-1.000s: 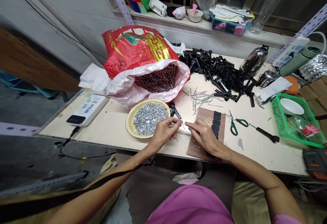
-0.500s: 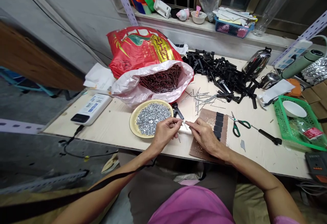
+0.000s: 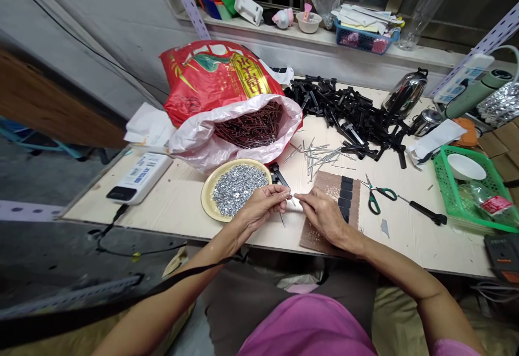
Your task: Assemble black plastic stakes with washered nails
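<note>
My left hand [image 3: 261,207] and my right hand [image 3: 322,215] meet fingertip to fingertip just above the table's front edge. Both are pinched on a thin metal pin [image 3: 291,197] held between them. The left hand also has several more pins sticking down out of its fingers. Just left of my left hand sits a yellow plate [image 3: 207,193] heaped with small silver washers. Under my right hand lies a brown board [image 3: 330,184] with a row of black pieces on it.
A red and white bag [image 3: 219,83] full of dark red rods gapes behind the plate. Loose pins [image 3: 318,156], a heap of black plastic parts [image 3: 348,115], green scissors [image 3: 375,198], a screwdriver [image 3: 424,212], a green basket [image 3: 470,191] and a white scale [image 3: 140,176] surround them.
Both hands have stayed together at the same spot on the pin; only the head camera has shifted slightly.
</note>
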Demonstrator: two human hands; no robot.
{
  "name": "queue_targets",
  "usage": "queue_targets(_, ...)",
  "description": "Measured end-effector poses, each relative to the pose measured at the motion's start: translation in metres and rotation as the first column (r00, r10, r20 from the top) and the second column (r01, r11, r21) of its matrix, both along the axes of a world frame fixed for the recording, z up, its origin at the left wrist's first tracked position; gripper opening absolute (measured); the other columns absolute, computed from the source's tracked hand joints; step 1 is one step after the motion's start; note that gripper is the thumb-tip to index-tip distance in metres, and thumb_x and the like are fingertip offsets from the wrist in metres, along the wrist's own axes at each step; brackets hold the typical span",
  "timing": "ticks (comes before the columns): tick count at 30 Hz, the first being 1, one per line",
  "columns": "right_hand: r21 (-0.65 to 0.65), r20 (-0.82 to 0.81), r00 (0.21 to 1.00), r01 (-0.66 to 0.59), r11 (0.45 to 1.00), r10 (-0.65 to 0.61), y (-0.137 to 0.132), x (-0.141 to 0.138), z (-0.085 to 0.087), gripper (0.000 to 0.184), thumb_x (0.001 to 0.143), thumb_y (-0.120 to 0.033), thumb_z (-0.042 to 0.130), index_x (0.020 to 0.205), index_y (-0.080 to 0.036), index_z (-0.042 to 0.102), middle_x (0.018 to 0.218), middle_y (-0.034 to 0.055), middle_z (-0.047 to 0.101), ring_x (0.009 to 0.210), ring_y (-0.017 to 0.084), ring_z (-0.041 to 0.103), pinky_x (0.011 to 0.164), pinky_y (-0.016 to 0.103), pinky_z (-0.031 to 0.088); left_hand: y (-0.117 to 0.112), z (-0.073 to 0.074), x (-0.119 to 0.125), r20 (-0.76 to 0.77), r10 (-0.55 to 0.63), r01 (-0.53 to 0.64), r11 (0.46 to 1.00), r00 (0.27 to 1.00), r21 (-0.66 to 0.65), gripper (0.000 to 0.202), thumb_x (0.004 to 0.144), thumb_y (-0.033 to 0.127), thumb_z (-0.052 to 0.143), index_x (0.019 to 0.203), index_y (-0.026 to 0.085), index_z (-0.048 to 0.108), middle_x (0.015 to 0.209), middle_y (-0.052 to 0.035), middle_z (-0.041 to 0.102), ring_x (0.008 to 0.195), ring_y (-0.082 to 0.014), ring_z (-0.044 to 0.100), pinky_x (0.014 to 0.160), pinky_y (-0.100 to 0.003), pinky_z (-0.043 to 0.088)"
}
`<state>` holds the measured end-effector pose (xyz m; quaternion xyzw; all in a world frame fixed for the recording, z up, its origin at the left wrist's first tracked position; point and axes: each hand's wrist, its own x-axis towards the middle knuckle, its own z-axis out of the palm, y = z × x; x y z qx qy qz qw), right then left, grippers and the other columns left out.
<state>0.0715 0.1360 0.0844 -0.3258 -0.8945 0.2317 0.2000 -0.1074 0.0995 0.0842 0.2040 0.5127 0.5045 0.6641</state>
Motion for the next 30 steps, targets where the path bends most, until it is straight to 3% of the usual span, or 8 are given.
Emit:
queue_targets(3, 0.005, 0.002, 0.999, 0.039, 0.999, -0.039, 0.0, 0.0, -0.002, 0.022, 0.093, -0.017, 0.049, 0.108, -0.021, 0.065, 0.084, 0.0038, 0.058, 0.072, 0.015, 0.058, 0.063, 0.024, 0.045, 0.001, -0.002, 0.002, -0.006, 0.011, -0.011, 1.0, 1.0, -0.003, 0.041, 0.044, 0.029, 0.089, 0.074, 0.012, 0.067, 0.058, 0.0018, 0.066, 0.042, -0.0046, 0.052, 0.044, -0.016, 0.045)
queue_targets(10, -0.01, -0.059, 0.99, 0.125, 0.992, -0.126, 0.001, -0.005, -0.006, 0.018, 0.095, -0.023, 0.046, 0.091, -0.018, 0.063, 0.086, 0.0066, 0.062, 0.075, 0.016, 0.058, 0.067, 0.026, 0.044, 0.001, -0.002, 0.005, -0.218, 0.053, -0.029, 0.993, 0.975, 0.112, 0.038, 0.05, 0.04, 0.083, 0.072, 0.013, 0.067, 0.048, 0.0015, 0.063, 0.044, -0.0103, 0.057, 0.05, -0.022, 0.048)
queue_targets(12, -0.133, -0.094, 0.988, 0.11, 0.985, -0.123, 0.004, -0.007, -0.006, 0.019, 0.095, -0.024, 0.046, 0.086, -0.018, 0.062, 0.082, 0.0042, 0.062, 0.073, 0.015, 0.057, 0.065, 0.024, 0.043, 0.0, -0.001, 0.003, -0.256, 0.05, -0.017, 0.991, 0.965, 0.13, 0.038, 0.052, 0.041, 0.082, 0.073, 0.013, 0.067, 0.048, 0.0015, 0.063, 0.045, -0.0108, 0.058, 0.051, -0.023, 0.047)
queue_targets(16, -0.417, -0.165, 0.979, 0.042, 0.908, -0.121, 0.01, -0.01, -0.002, 0.018, 0.092, -0.024, 0.05, 0.079, -0.016, 0.06, 0.068, -0.0021, 0.057, 0.064, 0.012, 0.054, 0.059, 0.021, 0.041, -0.001, 0.004, 0.002, -0.326, 0.045, 0.006, 0.988, 0.944, 0.156, 0.035, 0.056, 0.041, 0.079, 0.074, 0.013, 0.067, 0.049, 0.0012, 0.063, 0.047, -0.0117, 0.059, 0.053, -0.023, 0.048)
queue_targets(18, -0.373, -0.18, 0.973, 0.066, 0.925, -0.142, 0.01, -0.01, -0.001, 0.01, 0.089, -0.023, 0.056, 0.083, -0.016, 0.06, 0.073, -0.0012, 0.059, 0.067, 0.012, 0.055, 0.062, 0.022, 0.042, -0.003, 0.006, 0.002, -0.351, 0.047, 0.011, 0.987, 0.935, 0.16, 0.035, 0.057, 0.041, 0.078, 0.074, 0.013, 0.067, 0.05, 0.0008, 0.064, 0.048, -0.0122, 0.06, 0.054, -0.024, 0.049)
queue_targets(20, -0.241, -0.172, 0.976, 0.089, 0.967, -0.133, 0.008, -0.01, 0.0, 0.006, 0.088, -0.021, 0.058, 0.086, -0.016, 0.06, 0.08, 0.0013, 0.061, 0.073, 0.014, 0.057, 0.067, 0.024, 0.043, -0.004, 0.008, 0.003, -0.366, 0.056, 0.01, 0.984, 0.929, 0.176, 0.034, 0.058, 0.041, 0.077, 0.075, 0.013, 0.067, 0.051, 0.0006, 0.064, 0.049, -0.0127, 0.061, 0.056, -0.025, 0.05)
queue_targets(24, -0.014, -0.051, 0.994, 0.099, 0.995, -0.1, 0.004, -0.011, -0.002, 0.018, 0.095, -0.024, 0.048, 0.088, -0.018, 0.062, 0.083, 0.0046, 0.062, 0.074, 0.015, 0.058, 0.067, 0.025, 0.042, -0.005, 0.009, 0.005, -0.38, 0.084, -0.002, 0.977, 0.921, 0.211, 0.034, 0.059, 0.042, 0.077, 0.074, 0.013, 0.066, 0.051, 0.0005, 0.065, 0.049, -0.0132, 0.062, 0.057, -0.026, 0.051)
queue_targets(30, 0.057, -0.032, 0.995, 0.093, 0.994, -0.091, 0.002, -0.015, -0.003, 0.014, 0.095, -0.023, 0.048, 0.101, -0.019, 0.06, 0.093, 0.0062, 0.062, 0.082, 0.016, 0.06, 0.067, 0.024, 0.044, -0.002, 0.01, 0.005, -0.374, 0.116, -0.051, 0.982, 0.92, 0.181, 0.032, 0.056, 0.04, 0.076, 0.072, 0.014, 0.066, 0.048, 0.0022, 0.062, 0.047, -0.0122, 0.059, 0.056, -0.026, 0.049)
